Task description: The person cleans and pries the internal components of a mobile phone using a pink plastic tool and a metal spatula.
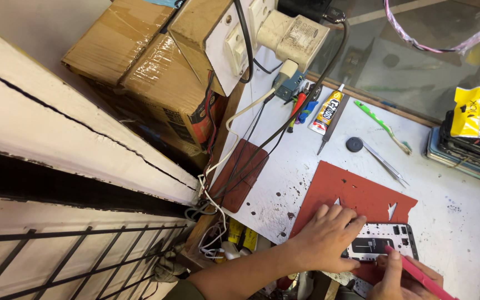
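White bench (456,211), open room far right — left hand (324,238) flat, fingers spread on opened phone (381,243); right hand (404,280) pinching pink tool (418,273) at the near edge.

White bench (462,216) bears red mat (351,194), glue tube (326,109), tweezers (383,162).

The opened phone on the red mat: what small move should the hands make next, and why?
Probably slide the pink tool tip a little further along the opened phone. The right hand holds the tool with its tip at the phone's lower edge, and the left hand presses flat on the phone's left end on the red mat, so it looks steadied.
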